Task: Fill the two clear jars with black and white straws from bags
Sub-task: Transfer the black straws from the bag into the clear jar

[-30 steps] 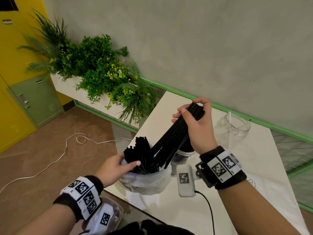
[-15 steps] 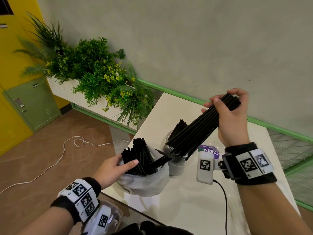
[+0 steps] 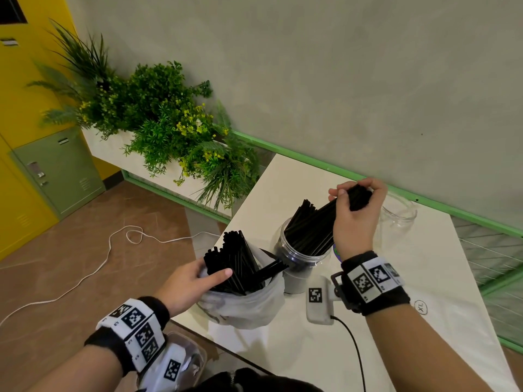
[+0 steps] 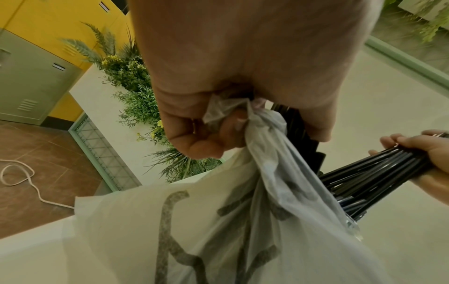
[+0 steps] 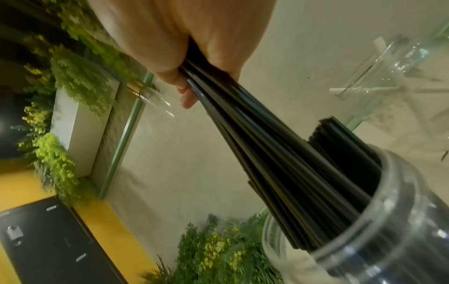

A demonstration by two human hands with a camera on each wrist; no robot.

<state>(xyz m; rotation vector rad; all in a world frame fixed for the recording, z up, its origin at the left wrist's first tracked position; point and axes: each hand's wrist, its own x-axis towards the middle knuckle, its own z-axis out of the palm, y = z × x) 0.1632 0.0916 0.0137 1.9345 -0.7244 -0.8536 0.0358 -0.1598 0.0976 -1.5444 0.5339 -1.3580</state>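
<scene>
A clear jar [image 3: 300,258] stands mid-table with black straws inside. My right hand [image 3: 353,193] grips the top of a black straw bundle [image 3: 314,227] that leans in the jar [image 5: 388,221] with its lower ends inside; the right wrist view shows the bundle [image 5: 255,130] running from my fist into the jar mouth. My left hand [image 3: 212,271] pinches the rim of a white plastic bag [image 3: 249,306] holding more black straws [image 3: 235,258]; the crumpled bag [image 4: 243,221] hangs from my fingers [image 4: 194,134]. A second clear jar [image 3: 399,213] stands behind, with white straws [image 5: 364,90] in it.
The white table [image 3: 410,349] ends at a left edge beside the bag. A planter of green plants [image 3: 169,131] stands to the left, and a white cord [image 3: 107,250] lies on the brown floor. A green rail [image 3: 452,207] runs along the wall behind the jars.
My right hand drew the black bundle out of the bag, swung it right, then lowered its ends into the near jar. The left hand stayed on the bag.
</scene>
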